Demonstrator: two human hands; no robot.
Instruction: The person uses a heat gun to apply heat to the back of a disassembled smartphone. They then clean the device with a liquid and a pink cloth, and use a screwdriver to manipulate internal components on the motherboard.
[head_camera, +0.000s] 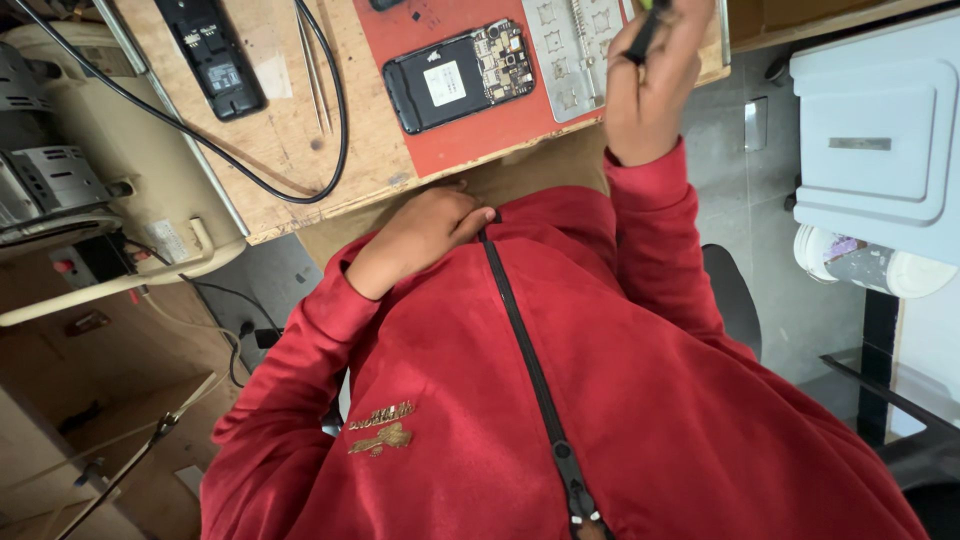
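An opened black phone (458, 76) with its circuit board bared lies on a red mat (470, 130) on a wooden bench (290, 130). My right hand (650, 85) is raised beside the mat's right end, fingers shut on a dark, slim tool (645, 30) whose tip is cut off by the frame's top. My left hand (425, 235) rests against the chest of my red zipped jacket (560, 380), below the bench edge, fingers loosely curled with nothing in them. A grey metal plate (575, 55) with cut-outs lies on the mat just left of my right hand.
Metal tweezers (315, 70), a black cable (330, 110) and another black phone part (212, 55) lie on the bench to the left. A beige machine (110, 190) stands at far left. A pale grey cabinet (880, 130) and a plastic tub (870, 262) sit at right.
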